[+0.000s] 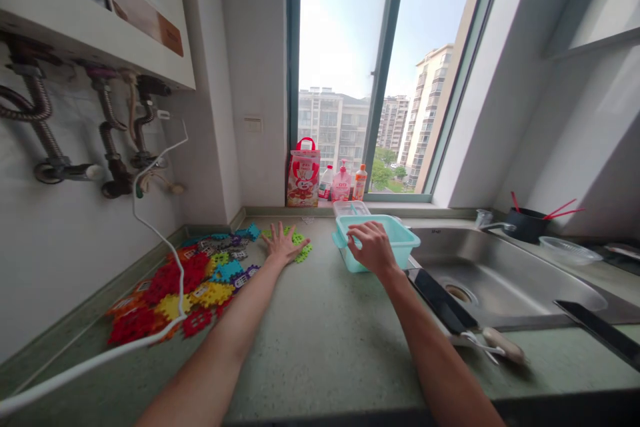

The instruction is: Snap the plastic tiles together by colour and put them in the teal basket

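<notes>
My left hand (281,245) lies spread and open on the left of the counter, fingers over several bright green gear-edged plastic pieces (303,250). Beside it spreads a pile of similar flat toy pieces in red (187,277), yellow (215,294), blue (227,271), orange and purple. My right hand (373,245) is curled at the near left corner of a turquoise plastic box (404,240). Its fingers are bent by the rim; whatever they hold, if anything, is hidden. The hand blocks part of the box's inside.
A white cable (181,280) hangs across the toy pieces. Right of the box is a steel sink (480,273), with a dark phone-like slab (443,300) at its near left edge. A clear lid (351,208) lies behind the box; bottles (341,183) and a red bag (303,177) stand on the sill.
</notes>
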Tool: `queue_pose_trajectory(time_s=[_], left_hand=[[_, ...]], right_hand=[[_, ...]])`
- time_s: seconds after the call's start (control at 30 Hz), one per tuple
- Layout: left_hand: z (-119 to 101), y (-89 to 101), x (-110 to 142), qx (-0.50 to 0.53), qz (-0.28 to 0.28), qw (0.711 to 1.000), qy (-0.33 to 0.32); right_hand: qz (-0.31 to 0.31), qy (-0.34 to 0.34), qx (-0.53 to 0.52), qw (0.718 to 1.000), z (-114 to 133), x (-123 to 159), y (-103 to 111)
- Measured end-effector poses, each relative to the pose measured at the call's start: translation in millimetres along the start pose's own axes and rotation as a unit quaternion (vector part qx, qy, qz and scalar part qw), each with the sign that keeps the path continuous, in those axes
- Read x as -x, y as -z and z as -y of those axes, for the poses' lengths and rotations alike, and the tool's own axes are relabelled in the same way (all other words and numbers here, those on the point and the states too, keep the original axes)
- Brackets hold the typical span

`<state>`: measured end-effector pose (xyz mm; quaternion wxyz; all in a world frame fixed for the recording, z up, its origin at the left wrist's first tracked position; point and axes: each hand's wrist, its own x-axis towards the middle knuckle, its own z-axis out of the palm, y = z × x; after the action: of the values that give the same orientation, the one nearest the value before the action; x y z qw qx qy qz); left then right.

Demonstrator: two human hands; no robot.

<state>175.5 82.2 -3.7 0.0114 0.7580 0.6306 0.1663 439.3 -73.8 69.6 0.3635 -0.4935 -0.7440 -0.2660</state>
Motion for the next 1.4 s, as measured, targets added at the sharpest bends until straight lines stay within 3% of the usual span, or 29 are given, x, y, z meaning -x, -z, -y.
queue_pose_trajectory(time_s=[0.27, 0.47, 0.6, 0.73, 0.9, 1.0, 1.2, 1.4], left_hand=[[-0.7, -5.5, -27.4, 0.021, 0.052, 0.998, 0.015], [-2.9, -6.7, -24.9, 0.000, 0.064, 0.998, -0.001], [-8.8, -0.7, -3.7, -0.001, 0.067, 0.996, -0.053], [-12.5, 4.2, 38.1, 0.003, 0.101, 0.984, -0.147], [3.2, 17.5, 106.7, 0.041, 0.095, 0.946, -0.306], [21.3, 33.8, 132.0, 0.060, 0.118, 0.911, -0.390], [46.3, 52.5, 128.2, 0.091, 0.161, 0.870, -0.458], [51.3, 45.9, 123.1, 0.125, 0.129, 0.887, -0.426]], right_hand=[[-0.003, 0.046, -0.034, 0.998, 15.4, -1.4, -4.2], [0.010, 0.082, -0.072, 0.994, 35.4, -0.7, -8.4], [0.030, 0.117, -0.130, 0.984, 61.2, 4.9, -20.6], [0.072, 0.116, -0.217, 0.967, 78.4, 16.8, -45.0], [0.107, 0.009, -0.260, 0.960, 65.1, 30.2, -79.0], [0.170, -0.008, -0.272, 0.947, 48.0, 34.7, -90.3], [0.298, 0.019, -0.302, 0.905, 34.8, 37.2, -82.1], [0.305, 0.015, -0.326, 0.895, 48.0, 36.2, -77.7]])
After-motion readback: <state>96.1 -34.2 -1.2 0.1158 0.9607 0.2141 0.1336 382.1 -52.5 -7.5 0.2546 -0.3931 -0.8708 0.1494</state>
